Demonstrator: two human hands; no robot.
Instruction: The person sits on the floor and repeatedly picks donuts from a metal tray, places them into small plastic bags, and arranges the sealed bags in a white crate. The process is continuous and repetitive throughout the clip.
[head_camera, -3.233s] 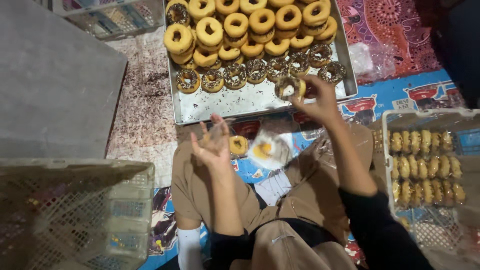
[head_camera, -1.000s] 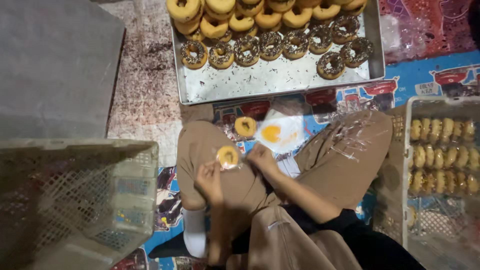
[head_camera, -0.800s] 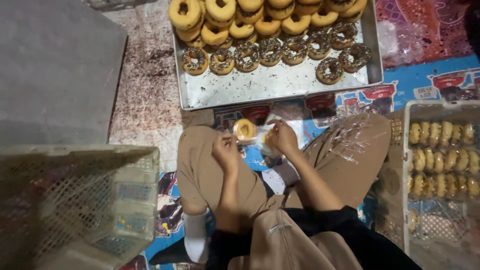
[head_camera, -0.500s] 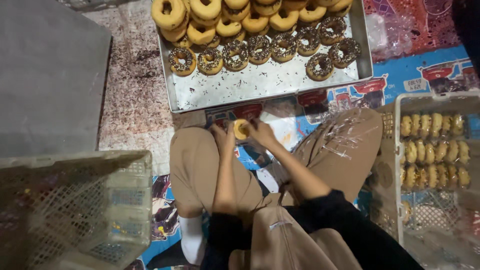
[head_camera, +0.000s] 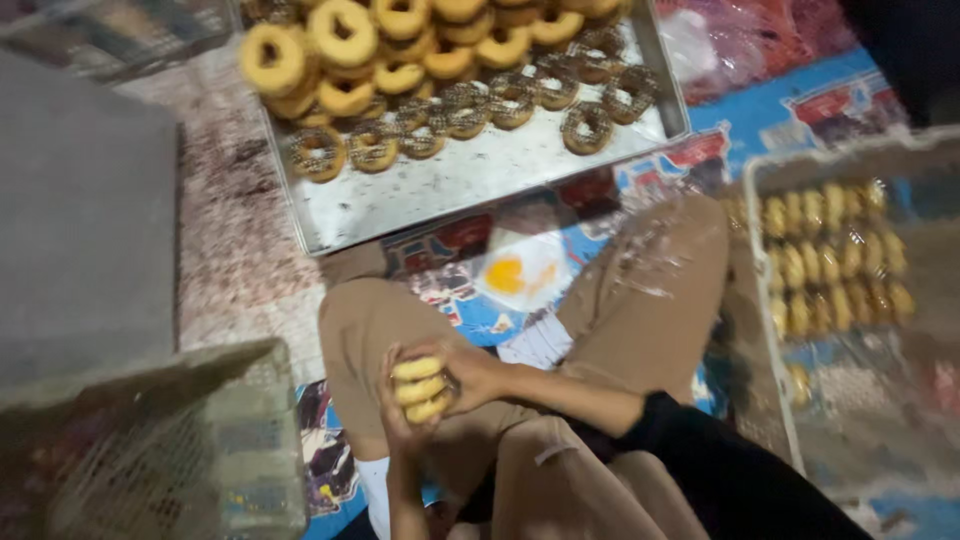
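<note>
White mesh crate (head_camera: 150, 450) stood at lower-left corner of floor mat (head_camera: 850, 90). Left hand (head_camera: 400, 420) and right hand (head_camera: 470, 375) were both closed around stack of three plain doughnuts (head_camera: 420, 390), held over left knee. Metal tray (head_camera: 470, 180) lay at mat's upper edge; plain doughnuts (head_camera: 345, 30) piled at its far side, sprinkled doughnuts (head_camera: 585, 125) in row nearer front edge. Clear wrapper with yellow patch (head_camera: 520, 275) lay between knees. Second crate of packed doughnuts (head_camera: 830, 260) stood at right edge, blurred.
</note>
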